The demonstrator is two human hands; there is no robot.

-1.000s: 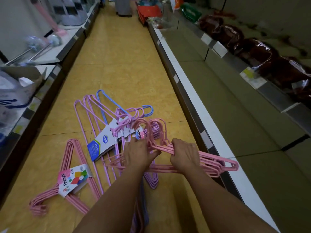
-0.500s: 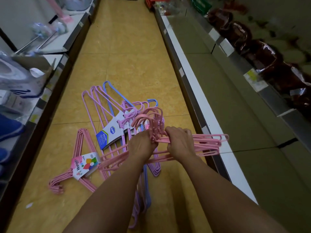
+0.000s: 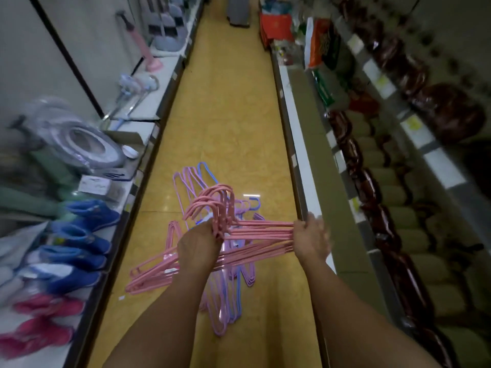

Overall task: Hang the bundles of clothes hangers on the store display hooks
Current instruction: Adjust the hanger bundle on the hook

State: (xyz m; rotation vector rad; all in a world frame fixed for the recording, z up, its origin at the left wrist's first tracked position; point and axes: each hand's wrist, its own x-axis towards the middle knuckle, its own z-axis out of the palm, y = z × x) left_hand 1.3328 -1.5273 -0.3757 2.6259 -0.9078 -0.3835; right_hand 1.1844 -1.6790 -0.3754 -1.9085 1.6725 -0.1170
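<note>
Pink plastic-coated hanger bundle [image 3: 255, 235] held at centre frame, up off the floor, hooks pointing up and away. Left hand [image 3: 198, 247] wrapped around the necks just below the hooks; right hand [image 3: 310, 241] curled over the right-hand shoulder ends, fingers closed on the wires. Both grips look firm.

Change: a second ago this bundle sat low over the pile, both hands close together near the hooks. Since then the right hand has slid out to the bundle's end and the bundle has been raised. View has also tipped up, showing more of the aisle. Judgement: pick-up done, carry to the display hooks comes next. No display hooks visible from here, so the target is not yet located.

Below, lower centre: loose pile of pink, lilac and blue hangers [image 3: 225, 293] left on the floor, so more bundles to hang.

Surface: yellow tiled floor [image 3: 231, 107], glossy, one glare patch beyond the pile. Narrow aisle. Left shelving [image 3: 148, 134] carries blue and pink footwear [image 3: 79, 235] at lower left, wrapped goods and long-handled items further up. Right shelving [image 3: 305, 166] has dark wrapped packs [image 3: 449, 110] at upper right and price labels on shelf edges. Edges of frame blurred.
</note>
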